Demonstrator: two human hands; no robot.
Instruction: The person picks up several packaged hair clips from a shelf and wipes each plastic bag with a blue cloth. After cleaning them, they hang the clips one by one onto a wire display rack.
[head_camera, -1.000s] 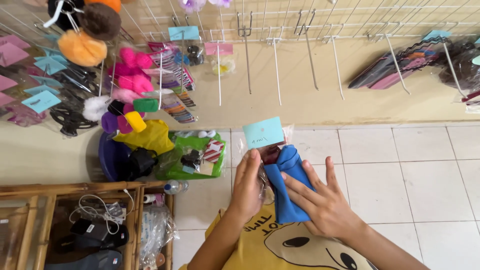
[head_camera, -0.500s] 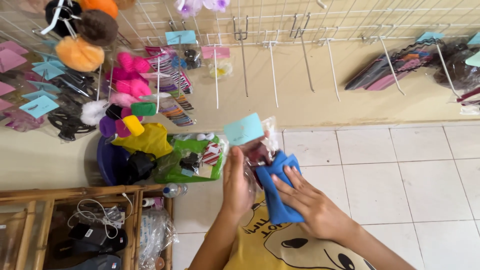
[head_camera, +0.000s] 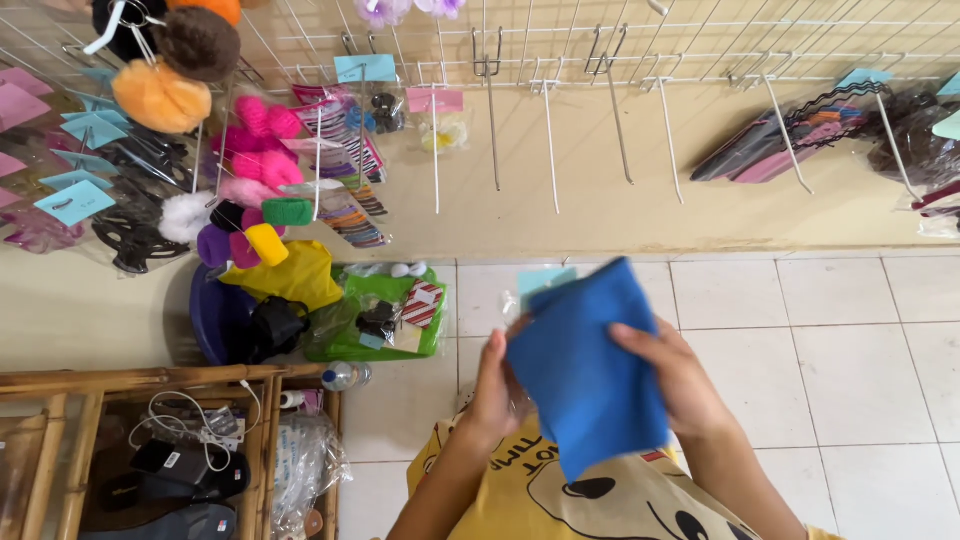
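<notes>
- Blue fabric piece (head_camera: 590, 365), soft and matte, roughly rectangular with a blurred lower edge, is held up over the white floor tiles (head_camera: 860, 360), straight out from the wire grid wall (head_camera: 620, 50).
- Left hand (head_camera: 495, 385) is curled at the cloth's left edge, fingers closed on it; crinkled clear plastic shows at that hand, though I cannot tell whether it is gripped too.
- Right hand (head_camera: 675, 375) pinches the cloth's right edge, thumb across the front face, the other fingers hidden behind the fabric.
- Pale teal card tag (head_camera: 545, 278), flat and square-cornered, shows just above the cloth's top edge, on the grid wall's side of it.
- Yellow printed shirt (head_camera: 590, 495) of the person lies below the cloth, away from the grid wall.
- White metal hooks (head_camera: 550, 130), thin and straight, hang bare from the middle of the grid wall.
- Fluffy pom-poms (head_camera: 160, 95) in orange, brown and pink hang at the left end of the grid wall; wavy plastic headbands (head_camera: 800, 130) in clear sleeves hang at its right end.
- Glossy green tray (head_camera: 385, 320) of small packets sits on the floor at the foot of the grid wall, left of the cloth.
- Bamboo rack (head_camera: 170, 385), round-poled, stands further left of the cloth, away from the grid wall, holding dark sandals and a white cable.
</notes>
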